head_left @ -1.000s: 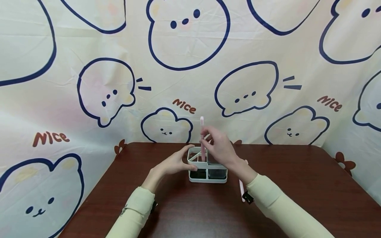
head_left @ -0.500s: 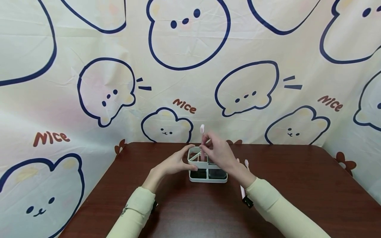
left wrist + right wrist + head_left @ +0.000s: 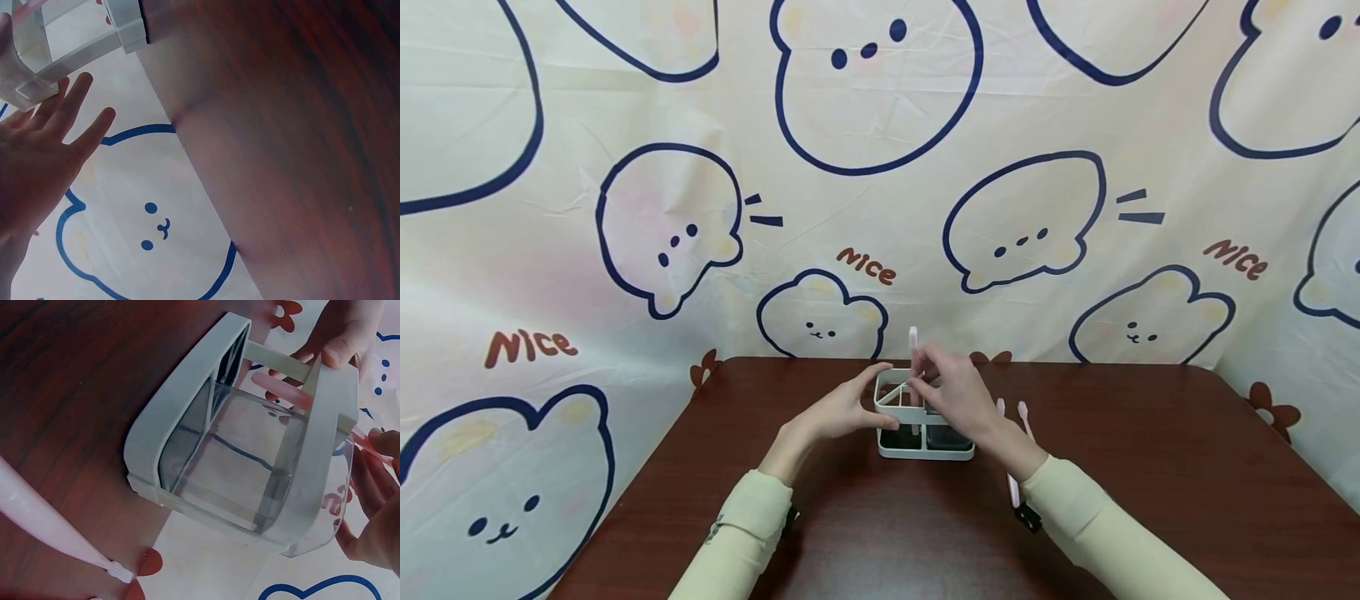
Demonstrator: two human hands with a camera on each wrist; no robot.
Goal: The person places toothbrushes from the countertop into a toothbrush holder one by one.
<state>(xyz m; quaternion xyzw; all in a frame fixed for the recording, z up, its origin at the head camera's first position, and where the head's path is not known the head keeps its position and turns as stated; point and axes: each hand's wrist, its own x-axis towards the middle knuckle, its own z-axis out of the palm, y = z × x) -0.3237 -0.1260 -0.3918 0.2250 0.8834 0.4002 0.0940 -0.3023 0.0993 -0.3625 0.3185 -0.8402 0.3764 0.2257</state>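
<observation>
While the table (image 3: 850, 533) bears the rack (image 3: 925, 455), my left hand (image 3: 841, 408) holds the rack's left side between thumb and fingers, and my right hand (image 3: 955, 392) pinches the brush (image 3: 913, 338), upright, its lower end through the upper tier (image 3: 912, 415).

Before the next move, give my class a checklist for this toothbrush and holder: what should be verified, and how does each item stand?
1. Left hand gripping the holder: ok.
2. Right hand pinching the pink toothbrush: ok.
3. Brush head pointing up: ok.
4. Handle end through the top tier: ok, seen in the right wrist view.
5. Handle end down on the base: not ok; that view shows it short of the base.
6. Two loose toothbrushes lying apart from the holder: ok, though partly hidden.
</observation>
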